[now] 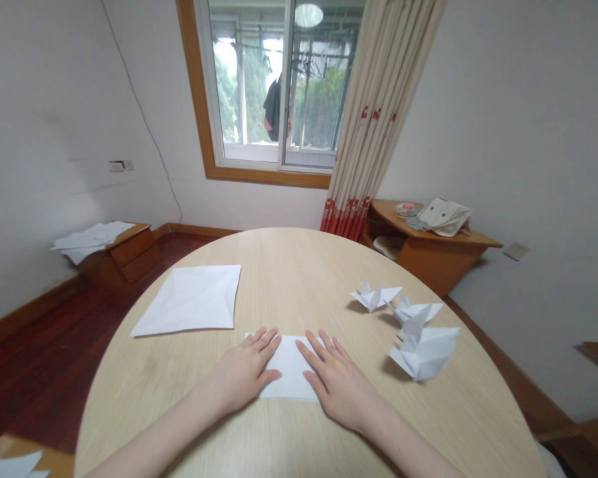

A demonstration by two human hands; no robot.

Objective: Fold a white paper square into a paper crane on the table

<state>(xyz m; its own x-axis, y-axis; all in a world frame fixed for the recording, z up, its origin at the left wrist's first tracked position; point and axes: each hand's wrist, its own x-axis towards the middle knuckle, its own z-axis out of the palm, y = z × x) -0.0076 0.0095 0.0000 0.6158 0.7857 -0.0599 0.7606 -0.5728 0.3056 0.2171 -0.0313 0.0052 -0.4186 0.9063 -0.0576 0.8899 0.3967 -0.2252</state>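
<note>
A folded white paper [290,364] lies on the round wooden table [289,279] near me. My left hand [244,372] rests flat on its left part, fingers stretched out. My right hand [335,378] lies flat on its right part, fingers spread. Both press the paper down; neither grips it. A stack of white square sheets [192,300] lies to the left, farther out. Three folded paper cranes [418,332] stand to the right of my right hand.
A low wooden cabinet [122,249] with papers stands on the dark floor at left. A wooden corner shelf [428,245] holding a cloth bag is at right, below a curtain [373,119]. A window [279,79] is straight ahead.
</note>
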